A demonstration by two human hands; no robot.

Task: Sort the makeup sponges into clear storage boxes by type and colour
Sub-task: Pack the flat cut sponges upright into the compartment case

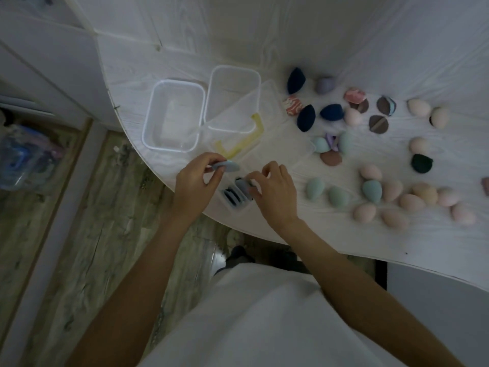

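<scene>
L hand (194, 178) fingers pinch a flat pale-blue round puff (227, 166), R hand (275, 190) fingers grip another in the small clear box (236, 197) w/ upright puffs: seat it edge-on, then slot the L one beside.

Small clear box (234, 201) at the table (397, 234) edge: its right part is covered by the right hand (275, 192), and the dark flat pads (231, 195) standing inside cannot be counted. Flat grey-blue puff (227, 166): its left end is hidden under the left hand (197, 178) fingers. One sponge (485, 185) is cut off by the right picture edge. The bag (23, 157) on the floor is blurred, contents indistinct.
</scene>
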